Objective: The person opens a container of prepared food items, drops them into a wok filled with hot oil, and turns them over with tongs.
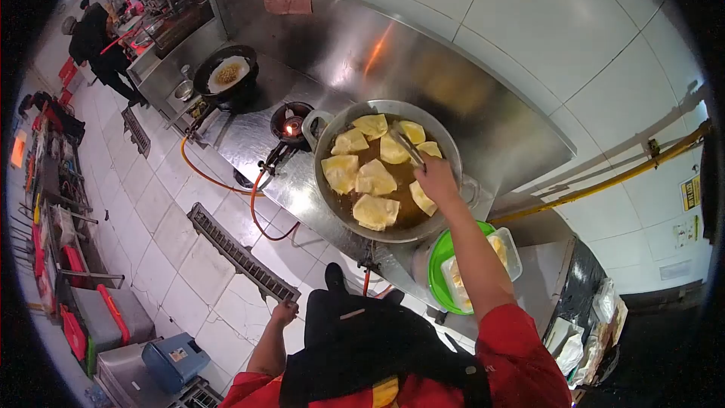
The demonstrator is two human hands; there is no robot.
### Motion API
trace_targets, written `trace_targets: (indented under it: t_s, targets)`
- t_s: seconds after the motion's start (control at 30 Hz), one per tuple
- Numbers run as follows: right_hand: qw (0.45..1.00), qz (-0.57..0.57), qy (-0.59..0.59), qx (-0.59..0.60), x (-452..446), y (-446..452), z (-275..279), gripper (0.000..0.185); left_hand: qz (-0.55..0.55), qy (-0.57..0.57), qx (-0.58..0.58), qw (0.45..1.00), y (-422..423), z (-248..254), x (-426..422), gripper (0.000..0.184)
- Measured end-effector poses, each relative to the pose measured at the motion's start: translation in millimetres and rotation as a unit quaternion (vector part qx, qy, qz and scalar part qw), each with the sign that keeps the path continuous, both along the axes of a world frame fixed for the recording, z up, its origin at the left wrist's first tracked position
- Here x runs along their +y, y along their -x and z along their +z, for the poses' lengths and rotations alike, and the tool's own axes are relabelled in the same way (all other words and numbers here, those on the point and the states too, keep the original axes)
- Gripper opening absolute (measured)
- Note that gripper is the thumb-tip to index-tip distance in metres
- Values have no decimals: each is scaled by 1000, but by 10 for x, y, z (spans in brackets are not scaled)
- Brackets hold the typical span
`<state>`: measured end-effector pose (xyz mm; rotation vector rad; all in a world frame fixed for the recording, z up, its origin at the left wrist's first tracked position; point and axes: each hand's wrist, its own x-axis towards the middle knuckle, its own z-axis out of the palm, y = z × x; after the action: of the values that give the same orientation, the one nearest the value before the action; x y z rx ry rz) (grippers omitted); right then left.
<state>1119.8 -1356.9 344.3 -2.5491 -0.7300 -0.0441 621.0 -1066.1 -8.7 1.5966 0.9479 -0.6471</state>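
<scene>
A wide metal pan point(338, 221) of brown oil holds several folded pieces of pale yellow dough point(375, 178). Over the pan's right side, my right hand point(438, 179) grips metal tongs point(408, 146), whose tips reach down by a piece near the middle right. Whether the tongs pinch that piece, I cannot make out. My left hand point(284, 312) hangs low beside my body, away from the stove, its fingers curled and nothing visible in them.
A green basin point(436, 272) with plastic containers point(507, 252) sits right of the pan. To the left, a small burner point(290, 122) shows flame, near a black wok point(226, 75) with a paper-like lining. Hoses cross below the counter. Another person point(98, 45) stands far left.
</scene>
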Motion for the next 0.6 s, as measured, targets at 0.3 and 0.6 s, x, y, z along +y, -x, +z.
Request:
trace_targets:
  t_s: [0.3, 0.6]
  targets:
    - [999, 3, 11, 34, 235, -175, -291, 48, 31, 8, 7, 999, 199, 389, 15, 32]
    - [994, -100, 13, -46, -350, -73, -437, 43, 22, -12, 80, 996, 359, 459, 13, 27]
